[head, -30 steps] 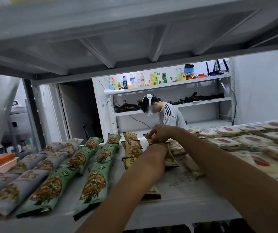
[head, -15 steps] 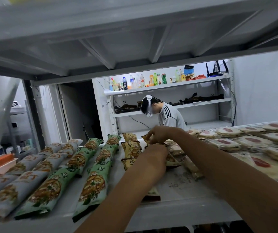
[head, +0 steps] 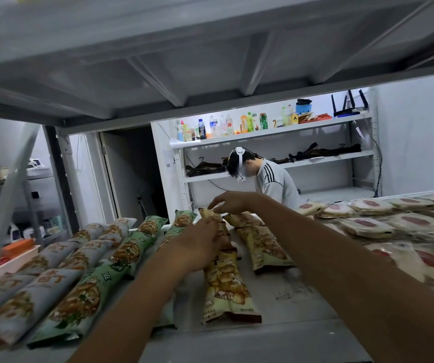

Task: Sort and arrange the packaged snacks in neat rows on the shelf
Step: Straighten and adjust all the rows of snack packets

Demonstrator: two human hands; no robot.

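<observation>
Both my arms reach across the white shelf (head: 297, 299). My left hand (head: 200, 244) lies on a row of yellow snack packs (head: 223, 281) at the shelf's middle, its fingers curved over one pack. At the far end of that row my right hand (head: 229, 203) pinches the top edge of the back yellow pack (head: 208, 213). A second yellow pack (head: 260, 242) lies just right of the row. Green snack packs (head: 129, 252) and grey-white snack packs (head: 53, 260) lie in rows to the left.
Flat white packs with red centres (head: 367, 226) are heaped on the right of the shelf. The shelf board above (head: 184, 61) hangs low overhead. Behind, a person in a grey top (head: 276, 182) stands at another shelf with bottles (head: 223, 125). An orange box (head: 19, 248) sits at left.
My right hand has moved left and back to the far end of the yellow row. My left hand has shifted left onto that row. The second yellow pack now lies uncovered.
</observation>
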